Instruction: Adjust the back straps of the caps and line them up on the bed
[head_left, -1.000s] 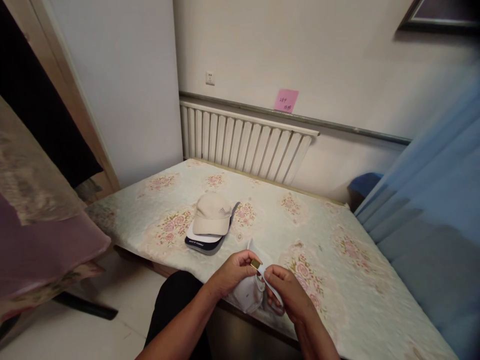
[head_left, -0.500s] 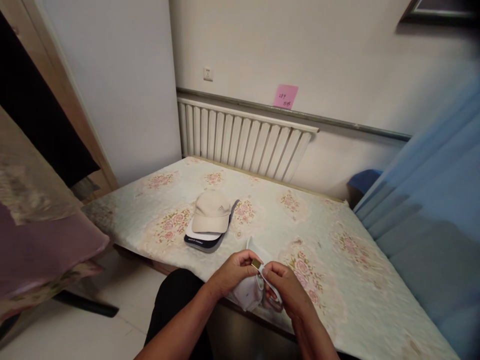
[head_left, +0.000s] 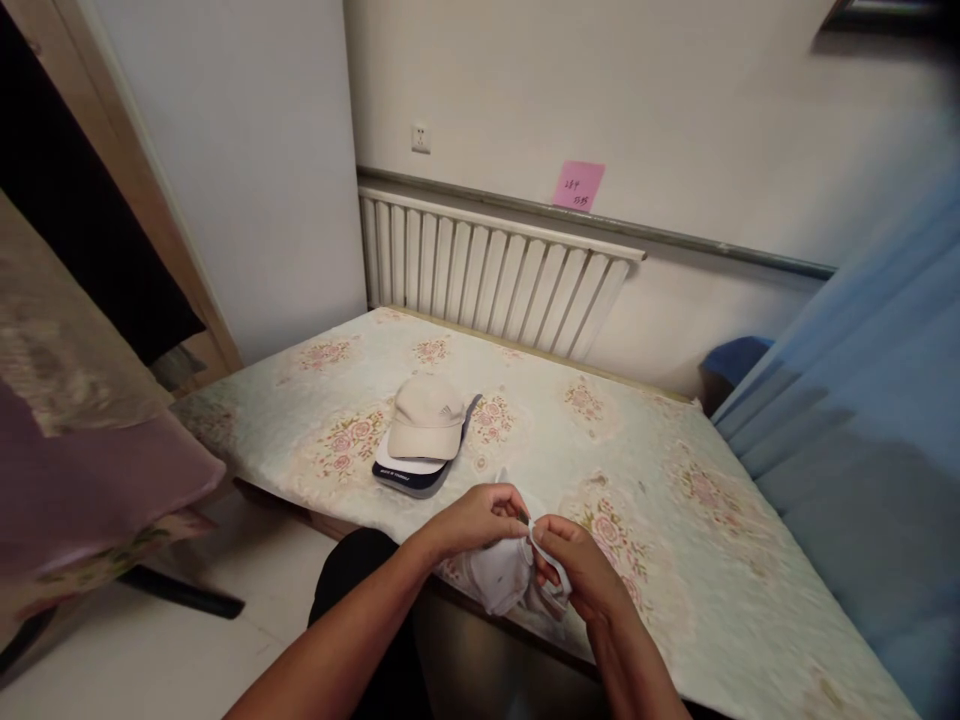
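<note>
A white cap (head_left: 498,580) hangs at the front edge of the bed, below and between my hands. My left hand (head_left: 480,522) pinches the end of the cap's strap, where the brass-coloured buckle is mostly hidden by the fingers. Close beside it, my right hand (head_left: 576,562) grips the white strap (head_left: 551,565) between thumb and fingers. The fingertips of both hands nearly meet. Left of them lies a stack of caps, with a beige cap (head_left: 427,415) on top of a white one and a dark-brimmed one (head_left: 401,480).
A flowered sheet covers the bed (head_left: 540,400). Behind it are a white radiator (head_left: 487,270) and a pink note (head_left: 578,186) on the wall. A blue curtain (head_left: 862,400) hangs at the right, and draped cloths (head_left: 82,480) are at the left.
My left hand has turned and closed over the buckle, which showed plainly before. The view has shifted slightly; the stacked caps stay put on the bed.
</note>
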